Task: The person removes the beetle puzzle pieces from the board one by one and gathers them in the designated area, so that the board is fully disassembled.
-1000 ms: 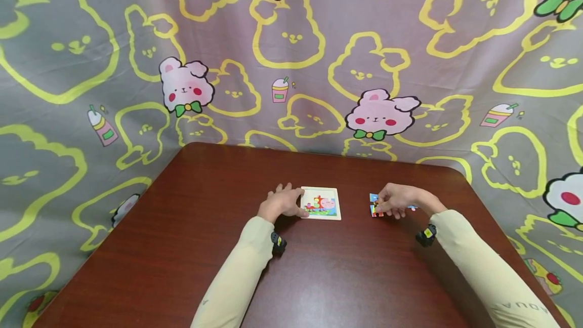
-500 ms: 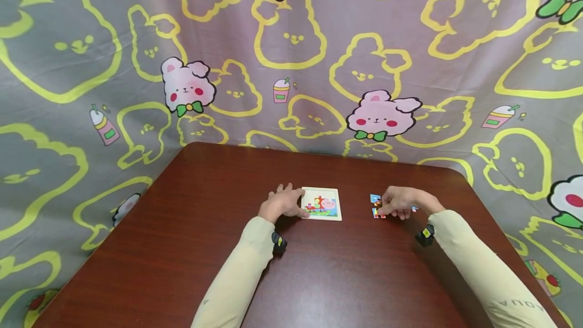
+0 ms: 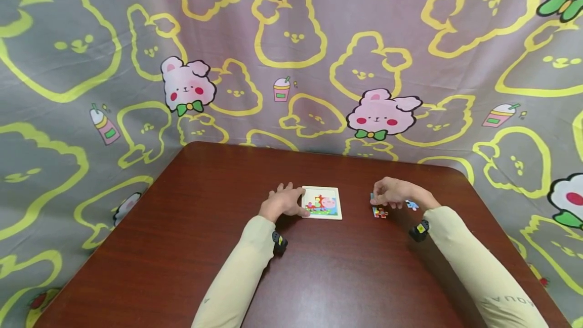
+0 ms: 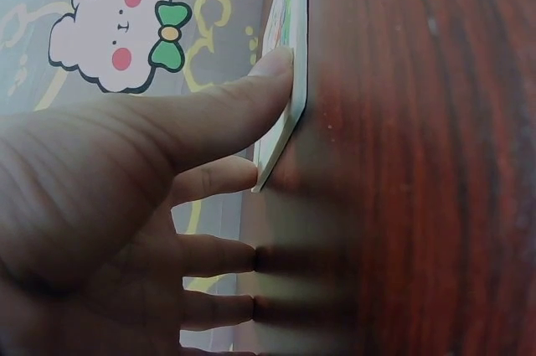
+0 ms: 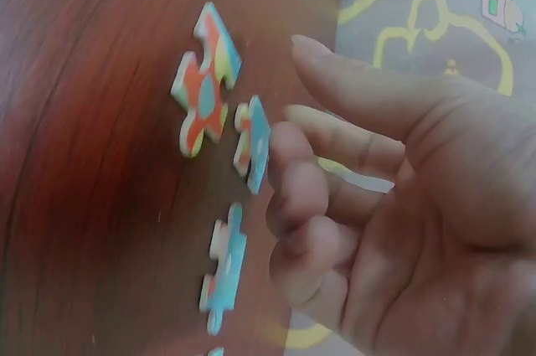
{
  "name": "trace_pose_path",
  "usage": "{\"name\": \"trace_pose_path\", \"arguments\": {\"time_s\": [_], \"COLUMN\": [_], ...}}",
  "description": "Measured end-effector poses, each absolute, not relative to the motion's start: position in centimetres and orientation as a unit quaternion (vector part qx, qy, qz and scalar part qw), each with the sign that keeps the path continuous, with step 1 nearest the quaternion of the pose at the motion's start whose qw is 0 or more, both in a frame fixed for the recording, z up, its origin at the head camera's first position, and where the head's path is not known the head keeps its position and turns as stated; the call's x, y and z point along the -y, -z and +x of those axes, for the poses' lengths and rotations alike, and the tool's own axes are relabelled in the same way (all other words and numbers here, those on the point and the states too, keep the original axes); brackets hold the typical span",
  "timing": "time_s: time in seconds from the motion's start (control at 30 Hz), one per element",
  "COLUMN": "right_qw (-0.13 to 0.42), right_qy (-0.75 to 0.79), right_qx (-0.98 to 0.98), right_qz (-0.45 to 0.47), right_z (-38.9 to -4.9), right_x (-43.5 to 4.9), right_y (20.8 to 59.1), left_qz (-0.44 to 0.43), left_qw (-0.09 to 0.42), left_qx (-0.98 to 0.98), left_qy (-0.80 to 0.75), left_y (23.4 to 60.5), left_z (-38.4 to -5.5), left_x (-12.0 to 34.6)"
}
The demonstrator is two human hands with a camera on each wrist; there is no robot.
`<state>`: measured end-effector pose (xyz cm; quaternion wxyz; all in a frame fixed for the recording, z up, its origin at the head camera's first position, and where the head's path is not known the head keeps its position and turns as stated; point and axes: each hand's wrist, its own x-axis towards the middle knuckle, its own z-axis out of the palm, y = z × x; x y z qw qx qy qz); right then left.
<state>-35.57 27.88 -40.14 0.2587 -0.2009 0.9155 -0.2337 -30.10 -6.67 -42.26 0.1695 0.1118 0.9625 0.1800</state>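
Note:
A pale-framed jigsaw board [image 3: 339, 211] lies on the table, its picture partly filled with a pink pig and red shapes. At its left side my left hand [image 3: 284, 201] has straight, spread fingers; the thumb [image 4: 272, 75] rests on the frame and the index fingertip touches its corner. To the right of the board, my right hand [image 3: 392, 192] hovers over loose jigsaw pieces, its fingers loosely bent around nothing. Beside its fingertips in the right wrist view are an orange-and-yellow piece [image 5: 205, 92], a blue-edged piece [image 5: 258, 147] and another blue piece [image 5: 226, 264].
The brown table [image 3: 205, 247] runs back to a cartoon-printed cloth [image 3: 314, 65] hung behind it and at both sides. One blue piece [image 3: 412, 205] lies under my right wrist.
My right hand has shifted up and to the left, off the orange-and-yellow piece, which now shows more fully. The blue piece near the wrist is also uncovered. My left hand stays put.

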Motion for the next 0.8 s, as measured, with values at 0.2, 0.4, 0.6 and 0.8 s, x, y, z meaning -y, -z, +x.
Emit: {"name": "trace_pose_path", "arguments": {"time_s": [0.2,0.4,0.6,0.8], "right_qw": [0.245,0.234,0.226,0.224], "right_qy": [0.255,0.286,0.316,0.333], "right_qx": [-0.905,-0.895,-0.885,-0.878], "right_qz": [-0.237,-0.249,-0.256,-0.260], "right_z": [-35.7,-35.7,-35.9,-36.0], "right_x": [-26.2,-24.4,-22.7,-21.4], "right_y": [40.6,40.5,41.3,41.8], "left_qz": [0.111,0.110,0.111,0.113], "left_qw": [0.172,0.173,0.174,0.174], "left_qx": [-0.960,-0.961,-0.961,-0.962], "left_qy": [-0.189,-0.185,-0.183,-0.180], "left_y": [42.2,42.1,42.2,42.2], "left_z": [-30.0,-30.1,-30.2,-30.2], "left_x": [6.8,6.7,6.6,6.6]}}
